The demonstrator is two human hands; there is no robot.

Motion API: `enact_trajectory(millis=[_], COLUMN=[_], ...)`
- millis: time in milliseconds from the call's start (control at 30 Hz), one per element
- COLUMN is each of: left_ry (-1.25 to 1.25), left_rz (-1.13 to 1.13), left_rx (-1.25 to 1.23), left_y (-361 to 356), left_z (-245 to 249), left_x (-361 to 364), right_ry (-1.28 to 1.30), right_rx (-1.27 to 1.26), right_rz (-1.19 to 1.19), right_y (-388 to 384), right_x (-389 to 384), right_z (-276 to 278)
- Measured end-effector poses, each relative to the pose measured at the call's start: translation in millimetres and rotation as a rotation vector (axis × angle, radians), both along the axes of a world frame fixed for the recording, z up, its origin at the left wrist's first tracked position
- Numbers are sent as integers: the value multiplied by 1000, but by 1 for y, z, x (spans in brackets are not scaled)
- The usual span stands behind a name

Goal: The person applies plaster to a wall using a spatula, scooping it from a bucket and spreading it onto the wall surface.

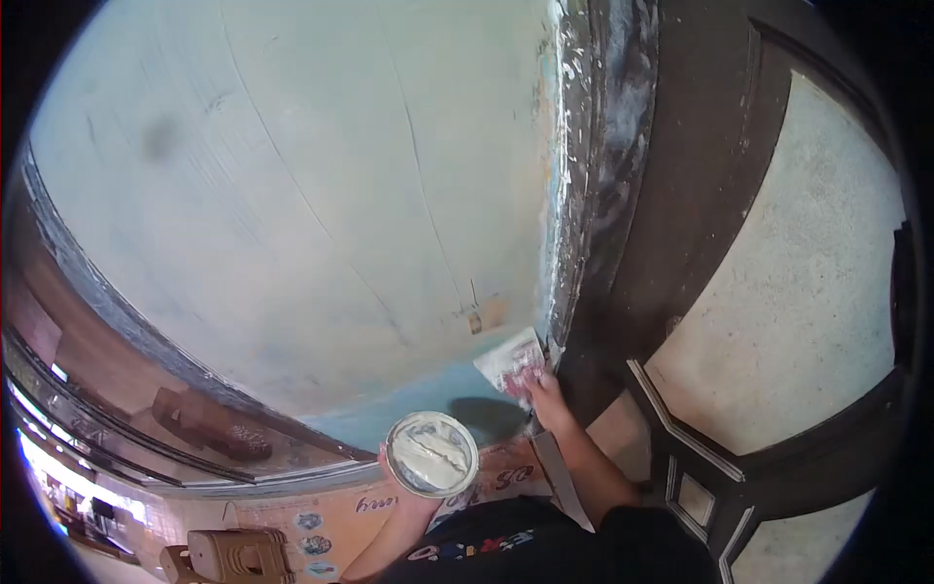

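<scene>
My left hand (413, 502) is closed around the underside of a round tub (473, 475). Thick white putty (428, 456) lies heaped inside it. Up and to the right of the tub, my right hand (547, 397) grips a broad, flat putty knife (511, 356) smeared with white. Its blade overlaps the lower right part of the pale wall (341, 195), close to the dark door frame (593, 214). Blue paint (389, 409) shows along the bottom of this wall, and a shadow falls there between the tub and the knife.
White smears mark the frame's edge. A dark door with pale panels (778, 263) stands at the right. Brown plastic chairs (238, 555) are at the lower left, beside an orange surface (360, 530) with lettering and pictures. A small wall fixture (475, 322) sits above the knife.
</scene>
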State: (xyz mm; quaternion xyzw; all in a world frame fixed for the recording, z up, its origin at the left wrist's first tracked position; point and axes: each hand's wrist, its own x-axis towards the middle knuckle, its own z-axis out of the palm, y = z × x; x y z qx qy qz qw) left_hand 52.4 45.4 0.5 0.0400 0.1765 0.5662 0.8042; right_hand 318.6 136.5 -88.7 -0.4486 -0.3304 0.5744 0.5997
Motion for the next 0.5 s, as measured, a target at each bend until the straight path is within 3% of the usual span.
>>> enact_trajectory(millis=[100, 200, 300, 400, 500], left_ry=[0, -41, -26, 43, -27], left_rz=[22, 13, -63, -52, -59], left_rx=[-7, -32, 48, 36, 21], left_y=[3, 0, -1, 0, -2], left_z=[-7, -12, 2, -1, -2], left_x=[-4, -5, 2, 6, 5], right_ry=[40, -77, -72, -201, -281], right_rx=[117, 116, 301, 207, 75], right_rz=[-26, -28, -50, -126, -272], right_y=[-15, -12, 18, 39, 40], right_x=[-2, -10, -30, -40, -50], right_z=[-4, 54, 104, 98, 58])
